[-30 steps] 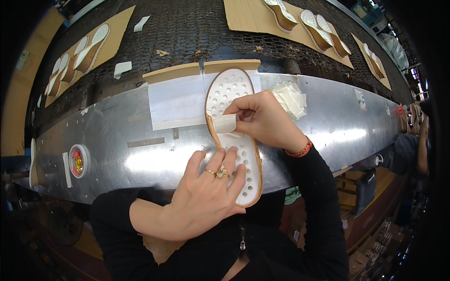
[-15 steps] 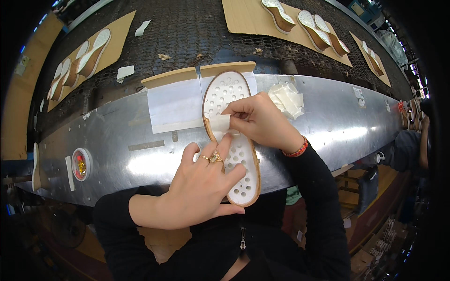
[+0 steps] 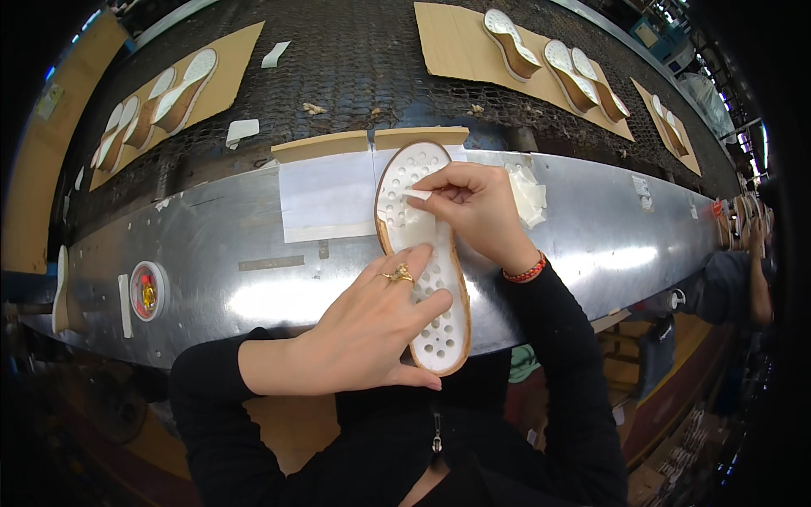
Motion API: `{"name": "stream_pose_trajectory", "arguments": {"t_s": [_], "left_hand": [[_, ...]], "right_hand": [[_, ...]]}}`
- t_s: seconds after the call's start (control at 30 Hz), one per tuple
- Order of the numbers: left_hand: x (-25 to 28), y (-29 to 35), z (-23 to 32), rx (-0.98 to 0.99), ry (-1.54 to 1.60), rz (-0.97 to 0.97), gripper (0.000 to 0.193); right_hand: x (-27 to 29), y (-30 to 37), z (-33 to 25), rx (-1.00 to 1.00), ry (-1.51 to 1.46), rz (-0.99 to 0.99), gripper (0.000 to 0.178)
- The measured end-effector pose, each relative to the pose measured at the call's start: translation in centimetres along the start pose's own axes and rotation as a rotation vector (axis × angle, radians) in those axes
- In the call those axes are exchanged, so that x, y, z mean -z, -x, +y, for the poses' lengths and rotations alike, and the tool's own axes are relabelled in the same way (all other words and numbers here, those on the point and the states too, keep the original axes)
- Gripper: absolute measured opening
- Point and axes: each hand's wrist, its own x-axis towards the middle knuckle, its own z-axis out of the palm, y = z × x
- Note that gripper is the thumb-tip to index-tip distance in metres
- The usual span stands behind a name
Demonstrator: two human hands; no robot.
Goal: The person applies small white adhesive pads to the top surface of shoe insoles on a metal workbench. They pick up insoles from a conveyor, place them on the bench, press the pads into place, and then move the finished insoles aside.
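A white shoe sole (image 3: 416, 160) with rows of round hollows and a brown, cork-like edge stands lengthwise in front of me, its heel end nearest. My left hand (image 3: 363, 329), with rings on it, grips the sole: fingers press on its upper face around the middle, the thumb lies by the heel edge. My right hand (image 3: 481, 207) is closed in a pinch on a small white strip (image 3: 417, 195) above the front half. A smooth pale patch (image 3: 414, 230) shows on the sole's narrow middle, between both hands.
Cream paper pieces (image 3: 528, 196) are heaped on the metal table (image 3: 583, 220) beyond my right hand. A round tub (image 3: 149, 291) stands at the left. More soles (image 3: 193, 89) lie on cardboard (image 3: 452, 51) over a dark mesh belt (image 3: 355, 59). Another person's arm (image 3: 760, 275) shows at far right.
My right hand has moved slightly forward with the strip's end lifted. The strip that lay across the sole's middle now shows as a small piece in the fingers. My left hand keeps its grip.
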Motion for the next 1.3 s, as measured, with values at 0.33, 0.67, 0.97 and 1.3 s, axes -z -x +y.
{"name": "stream_pose_trajectory", "arguments": {"t_s": [0.33,0.67,0.97,1.3], "left_hand": [[-0.7,0.2,-1.2,-0.088,-0.085,0.022,0.081],[-0.9,0.2,-1.5,-0.089,-0.093,-0.012,0.08],[-1.2,0.7,-1.4,-0.063,-0.111,-0.017,0.082],[-0.6,1.1,-1.1,-0.103,-0.129,0.001,0.084]], "right_hand": [[0.2,-0.4,0.0,0.229,0.441,0.176,0.015],[-0.6,-0.5,2.9,0.227,0.377,0.255,0.019],[-1.2,-1.1,4.2,0.305,0.412,0.36,0.049],[-1.5,-2.9,3.7,0.242,0.545,0.535,0.06]]}}
